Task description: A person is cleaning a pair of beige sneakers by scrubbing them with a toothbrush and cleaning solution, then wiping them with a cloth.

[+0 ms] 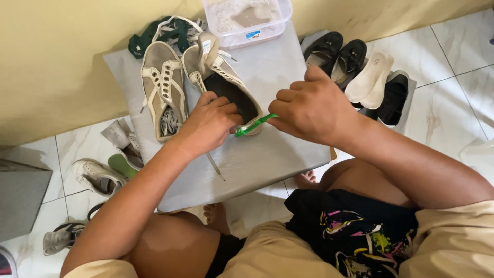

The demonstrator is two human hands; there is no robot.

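**A:** While you look down over your knees, what are your hands doing?

**B:** Your left hand (208, 123) is curled closed around the heel end of a beige sneaker (226, 85), fingers hooked over its rim and pinning it to the grey board (267, 154). Your right hand (311, 108) is a closed fist gripping a green toothbrush (254, 125); the brush points toward nine o'clock, and its tip sits at the shoe's heel edge, right beside your left fingers.

**A:** Where does that shoe lie?

**B:** Near the middle of the board, its dark opening facing up, toe pointing to about eleven o'clock. A loose lace (215, 166) trails from under your left hand toward six o'clock.

**A:** And around it?

**B:** At nine o'clock from the shoe, just beside it, lies its matching sneaker (163, 87), with laces bundled inside. At twelve o'clock, on the board's far edge, stands a clear plastic tub (247, 20) of cloudy, foamy water. At eleven o'clock, against the yellow wall (62, 62), is a green shoe with white laces (170, 32).

**A:** Further out?

**B:** At two o'clock, off the board, are black slip-on shoes (337, 54) with pale insoles (369, 77) resting on them. At eight o'clock, on the white tiled floor (447, 92), sit a white sneaker (95, 175), a green insole (123, 166) and a grey shoe (62, 237). Your bare knees and toes show at six o'clock.
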